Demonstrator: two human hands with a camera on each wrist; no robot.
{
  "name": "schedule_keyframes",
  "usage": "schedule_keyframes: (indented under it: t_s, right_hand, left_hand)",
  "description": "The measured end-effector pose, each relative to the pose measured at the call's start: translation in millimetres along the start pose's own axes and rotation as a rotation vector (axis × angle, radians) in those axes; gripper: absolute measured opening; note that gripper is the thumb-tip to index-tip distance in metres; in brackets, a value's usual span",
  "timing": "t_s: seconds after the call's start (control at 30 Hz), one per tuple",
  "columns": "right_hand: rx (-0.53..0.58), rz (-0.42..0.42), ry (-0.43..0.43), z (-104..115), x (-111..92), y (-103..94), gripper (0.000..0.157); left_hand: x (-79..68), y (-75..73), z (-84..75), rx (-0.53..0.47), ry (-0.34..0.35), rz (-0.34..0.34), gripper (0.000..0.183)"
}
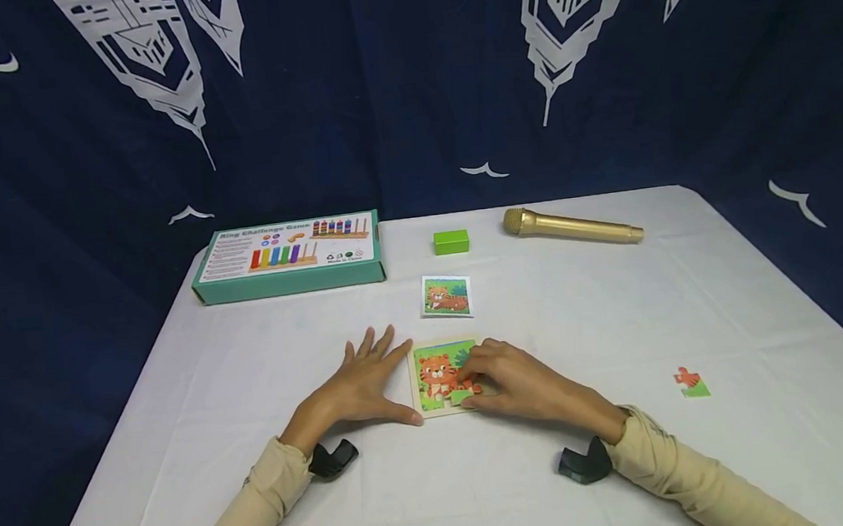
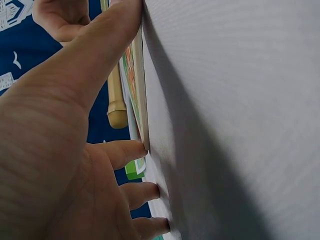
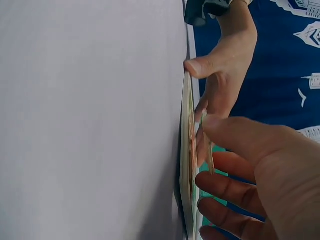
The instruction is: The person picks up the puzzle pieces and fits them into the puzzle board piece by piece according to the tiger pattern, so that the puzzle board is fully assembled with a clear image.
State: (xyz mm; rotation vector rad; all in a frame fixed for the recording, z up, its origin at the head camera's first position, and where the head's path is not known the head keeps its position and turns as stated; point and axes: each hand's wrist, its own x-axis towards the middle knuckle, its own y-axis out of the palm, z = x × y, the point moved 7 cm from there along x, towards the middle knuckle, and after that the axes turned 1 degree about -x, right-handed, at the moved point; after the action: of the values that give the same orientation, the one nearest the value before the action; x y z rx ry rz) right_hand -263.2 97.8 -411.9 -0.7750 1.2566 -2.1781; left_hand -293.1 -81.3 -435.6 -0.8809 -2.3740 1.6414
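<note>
A small wooden tray puzzle (image 1: 435, 412) with a tiger picture lies flat on the white table. My left hand (image 1: 367, 382) is spread at its left side, thumb and index fingertip at the tray's edge, the other fingers reaching toward the table. Over the puzzle's right part, my right hand (image 1: 516, 382) pinches a jigsaw piece (image 3: 207, 145) between thumb and fingers; in the right wrist view the piece is tilted, close over the tray. Its green face (image 1: 460, 397) shows in the head view. The right hand hides the tray's right edge.
Another jigsaw piece (image 1: 692, 382), orange and green, lies at the right. Behind the puzzle are a tiger picture card (image 1: 446, 297) and a green block (image 1: 451, 242). A teal game box (image 1: 287, 258) stands back left, a gold microphone (image 1: 573, 226) back right.
</note>
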Motion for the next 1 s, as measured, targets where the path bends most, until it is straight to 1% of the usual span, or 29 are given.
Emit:
schedule_keyframes:
  t_s: [0.27,0.5,0.7,0.8,1.0]
  right_hand:
    - [-0.072,-0.004,-0.06,6.0,3.2,5.1,0.026]
    - [-0.062,0.007,-0.052,6.5,2.7,7.1,0.026]
    - [-0.083,-0.023,-0.087,8.7,2.7,8.1,0.027]
    - [-0.082,-0.027,-0.087,8.6,2.7,8.7,0.026]
    - [-0.065,-0.006,-0.056,5.6,2.1,10.3,0.028]
  left_hand:
    - [-1.6,-0.2,0.3,-0.001,-0.001,-0.007,0.114]
    - [-1.5,-1.1,-1.5,-0.007,0.012,-0.01,0.114]
    - [-1.3,-0.7,-0.6,-0.006,0.007,-0.012,0.114]
    - [-0.9,0.3,0.5,0.0,0.005,-0.01,0.114]
    - [-0.7,0.6,0.6,0.002,0.01,-0.009,0.114]
